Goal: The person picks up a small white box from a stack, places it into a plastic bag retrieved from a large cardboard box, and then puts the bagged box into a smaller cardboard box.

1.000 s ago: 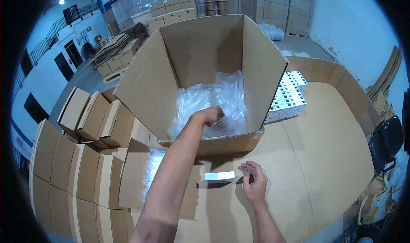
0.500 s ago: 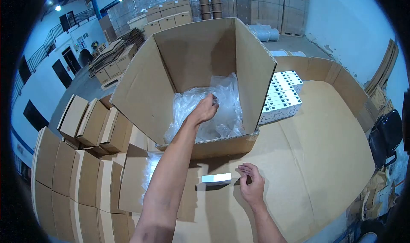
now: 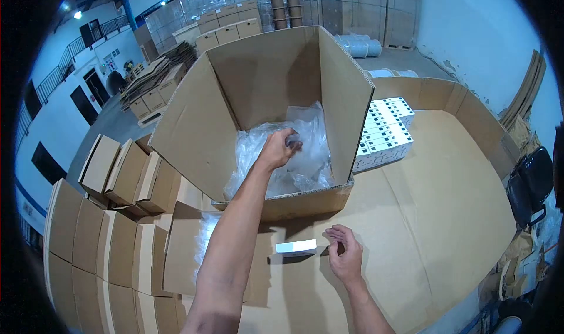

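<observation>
My left hand (image 3: 281,149) reaches into a large open carton (image 3: 264,75), above crumpled clear plastic bags (image 3: 317,146) at its bottom. Its fingers are curved, with a gap between thumb and fingers. Clear plastic shows around them. A small white box (image 3: 296,248) lies on the cardboard-covered table (image 3: 446,216) in front of the carton. Just right of that box, my right hand (image 3: 345,252) is held low with fingers loosely bent and apart. It holds nothing, and a narrow space separates it from the box.
Rows of white boxes (image 3: 385,134) stand right of the carton. Brown cartons (image 3: 123,240) are stacked along the left, near a bubbly clear plastic wrap (image 3: 207,240). A cardboard rim (image 3: 458,99) edges the table, and a black chair (image 3: 530,184) stands at the right.
My left hand has turned a little inside the carton, and its fingers have spread from a closed grip. My right hand and the small white box hold their places.
</observation>
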Motion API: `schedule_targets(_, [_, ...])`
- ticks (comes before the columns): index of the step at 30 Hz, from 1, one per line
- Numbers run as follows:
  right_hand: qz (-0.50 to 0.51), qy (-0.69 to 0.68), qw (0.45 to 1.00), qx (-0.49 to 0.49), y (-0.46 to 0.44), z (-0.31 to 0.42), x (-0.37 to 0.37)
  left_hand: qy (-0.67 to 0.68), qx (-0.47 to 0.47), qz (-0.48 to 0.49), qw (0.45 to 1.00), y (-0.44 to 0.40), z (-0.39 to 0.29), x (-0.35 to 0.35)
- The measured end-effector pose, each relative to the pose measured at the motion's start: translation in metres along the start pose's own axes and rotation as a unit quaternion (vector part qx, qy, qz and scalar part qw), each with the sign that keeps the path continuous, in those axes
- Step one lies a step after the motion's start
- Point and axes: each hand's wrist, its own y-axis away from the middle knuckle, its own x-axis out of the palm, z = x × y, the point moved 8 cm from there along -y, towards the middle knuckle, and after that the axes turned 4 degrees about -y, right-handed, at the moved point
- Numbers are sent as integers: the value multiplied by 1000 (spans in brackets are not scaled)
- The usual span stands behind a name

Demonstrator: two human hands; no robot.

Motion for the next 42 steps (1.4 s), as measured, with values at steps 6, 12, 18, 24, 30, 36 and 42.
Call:
schedule_targets(6, [2,4,1000,-1,0,0,0,-112,18,-44,993,-6,2,-7])
schedule_targets(12, [2,-4,1000,1,2,0,0,-105,-66,-104,987,-2,7,-26])
schedule_targets(18, [0,-15,1000,1,5,-5,-1,-15,-3,-186,983,-3,9,-42])
schedule_targets(24, [2,-11,1000,-5,7,0,-3,152,9,-264,952,27,-40,-70])
schedule_targets(30, [-10,-31,999,-20,11,-6,-7,291,37,-284,913,102,-83,-74])
schedule_targets(36, [-16,-69,997,-10,21,-5,-14,460,-1,-249,853,214,-99,-34])
schedule_targets(42, [30,-109,993,38,25,-6,-18,428,-108,-134,887,317,-61,51])
